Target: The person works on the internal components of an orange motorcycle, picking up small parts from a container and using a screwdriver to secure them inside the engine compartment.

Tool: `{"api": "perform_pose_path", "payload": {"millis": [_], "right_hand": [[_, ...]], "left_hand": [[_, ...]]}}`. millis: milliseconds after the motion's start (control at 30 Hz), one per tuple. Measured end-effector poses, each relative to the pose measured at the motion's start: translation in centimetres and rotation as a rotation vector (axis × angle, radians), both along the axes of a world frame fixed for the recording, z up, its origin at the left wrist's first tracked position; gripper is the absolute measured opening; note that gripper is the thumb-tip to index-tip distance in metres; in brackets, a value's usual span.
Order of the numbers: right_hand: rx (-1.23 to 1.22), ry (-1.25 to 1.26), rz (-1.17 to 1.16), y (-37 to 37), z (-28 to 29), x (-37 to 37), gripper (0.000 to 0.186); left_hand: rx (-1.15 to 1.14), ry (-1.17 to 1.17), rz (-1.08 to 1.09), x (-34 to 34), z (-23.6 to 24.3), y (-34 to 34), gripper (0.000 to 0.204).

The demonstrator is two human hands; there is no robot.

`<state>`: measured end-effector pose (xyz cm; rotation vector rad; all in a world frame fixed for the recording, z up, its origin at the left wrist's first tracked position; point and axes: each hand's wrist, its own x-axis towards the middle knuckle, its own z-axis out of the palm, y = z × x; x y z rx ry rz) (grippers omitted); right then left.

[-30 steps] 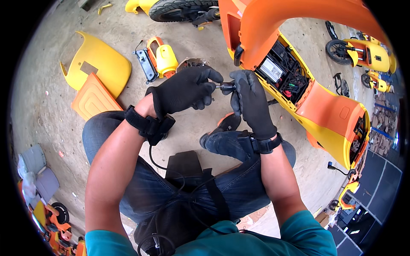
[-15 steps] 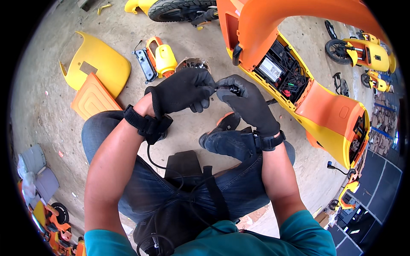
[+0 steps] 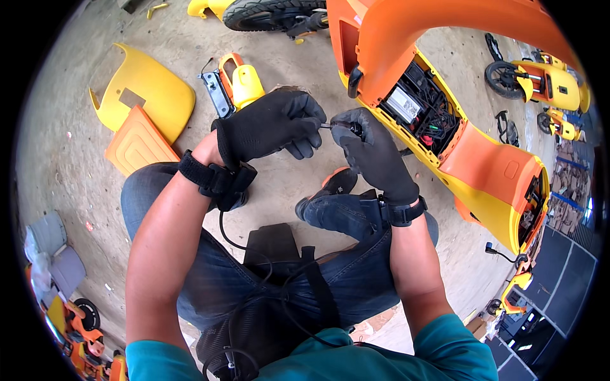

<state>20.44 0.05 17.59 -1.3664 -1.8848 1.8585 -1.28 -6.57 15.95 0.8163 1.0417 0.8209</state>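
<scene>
Above the person's lap, beside the opened orange scooter body (image 3: 457,127), the gloved left hand (image 3: 270,124) and right hand (image 3: 375,155) pinch a small dark tool (image 3: 327,126) between them, best kept steady and aligned.

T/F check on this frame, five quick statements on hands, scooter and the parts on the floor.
1. Both hands wear black gloves. True: left hand, right hand.
2. The hands meet on a small dark tool. True.
3. The scooter's compartment is closed. False: it is open, wiring showing.
4. The yellow panel lies at the person's right. False: left, beside an orange panel.
5. The left hand rests on the knee. False: it is raised at the tool.
</scene>
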Motion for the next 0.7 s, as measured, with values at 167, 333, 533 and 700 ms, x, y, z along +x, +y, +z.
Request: {"api": "perform_pose_path", "payload": {"millis": [167,333,533,700], "right_hand": [[-0.005,0.001,-0.004,0.0,0.0,-0.1,0.022],[0.008,0.013,0.011,-0.1,-0.2,-0.2,0.023],[0.092,0.016,0.043,-0.4,-0.8,-0.5,0.023],[-0.017,0.024,0.024,-0.3,-0.2,-0.7,0.023]], "left_hand": [[-0.056,0.144,-0.066,-0.4,1.3,0.3,0.014],[-0.057,0.189,-0.067,-0.4,1.3,0.2,0.015],[-0.040,0.180,-0.016,0.3,0.8,0.2,0.019],[-0.019,0.171,-0.005,0.3,0.1,0.1,0.018]]}}
